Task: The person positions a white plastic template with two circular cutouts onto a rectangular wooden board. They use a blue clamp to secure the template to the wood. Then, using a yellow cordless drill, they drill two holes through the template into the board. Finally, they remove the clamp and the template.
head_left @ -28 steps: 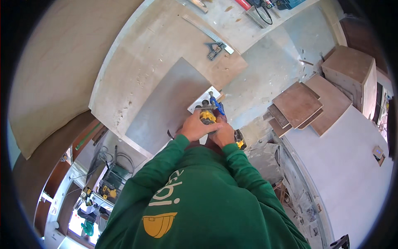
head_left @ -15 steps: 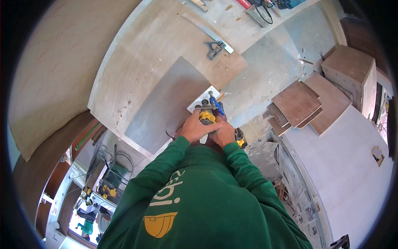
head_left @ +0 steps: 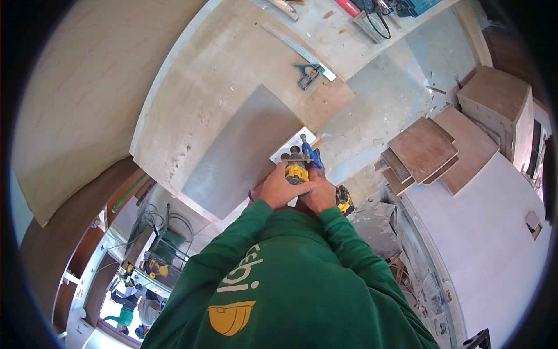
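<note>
My left hand (head_left: 282, 187) wraps round the yellow-and-black body of a cordless power tool (head_left: 297, 173), thumb toward the right hand. My right hand (head_left: 319, 193) is closed on the tool's right side; its grip is mostly hidden, and the black-and-yellow battery (head_left: 344, 200) shows beyond. Just ahead of the hands, a clamp with blue parts (head_left: 312, 155) stands beside the tool, over a small white plate (head_left: 279, 153). The plate lies at the right corner of a grey board (head_left: 232, 151) on the workbench. The tool's working end cannot be made out.
A combination square (head_left: 308, 71) lies on the wooden bench top (head_left: 197, 93) ahead. Stacked brown board pieces (head_left: 423, 148) rest on a pale surface to the right, near a wooden box (head_left: 494, 93). Cables and a yellow tool (head_left: 156, 267) are lower left. Other people (head_left: 131, 308) appear at the far lower left.
The whole view has shifted slightly, so the bench, tool and hands appear a little lower and farther right. Both hands keep the same hold on the power tool.
</note>
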Demonstrator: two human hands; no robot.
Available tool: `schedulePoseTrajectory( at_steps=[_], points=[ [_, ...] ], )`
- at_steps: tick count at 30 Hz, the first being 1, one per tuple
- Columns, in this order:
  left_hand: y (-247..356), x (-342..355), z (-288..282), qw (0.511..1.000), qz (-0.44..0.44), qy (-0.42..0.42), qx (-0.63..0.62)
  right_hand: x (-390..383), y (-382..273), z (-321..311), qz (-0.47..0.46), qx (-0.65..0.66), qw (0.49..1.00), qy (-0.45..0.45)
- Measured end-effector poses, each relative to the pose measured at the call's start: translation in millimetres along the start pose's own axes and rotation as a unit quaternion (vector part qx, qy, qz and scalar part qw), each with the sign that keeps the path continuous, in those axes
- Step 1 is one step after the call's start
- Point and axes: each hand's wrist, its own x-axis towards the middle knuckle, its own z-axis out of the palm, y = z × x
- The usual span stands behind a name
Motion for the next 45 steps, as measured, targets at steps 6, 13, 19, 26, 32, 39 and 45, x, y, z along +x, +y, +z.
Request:
schedulePoseTrajectory(
  at_steps=[6,13,19,26,32,39,45],
  points=[
    [3.0,-2.2,1.5,1.000,0.000,0.008,-0.023,1.1,1.6,-7.2,-0.015,0.009,1.000,0.009],
    [3.3,-1.7,2.9,0.999,-0.018,-0.001,-0.030,0.1,0.0,-12.8,-0.032,0.015,0.999,0.017],
    [-4.3,-0.6,9.3,0.999,-0.022,0.008,-0.030,2.1,2.2,-12.6,-0.030,-0.005,1.000,0.004],
    [-19.0,0.1,16.4,0.999,-0.001,0.026,-0.043,3.6,2.4,-16.2,-0.047,-0.020,0.999,-0.017],
    [-32.1,-9.9,22.6,0.997,0.020,0.041,-0.056,3.7,4.3,-13.6,-0.036,-0.069,0.996,-0.054],
    [-37.4,-8.9,26.2,0.996,0.021,0.045,-0.075,4.9,5.1,-16.0,-0.061,-0.053,0.996,-0.030],
    [-13.4,1.2,15.6,0.996,-0.028,0.025,-0.077,13.0,-4.3,-31.0,-0.039,-0.039,0.997,-0.046]
  ],
)
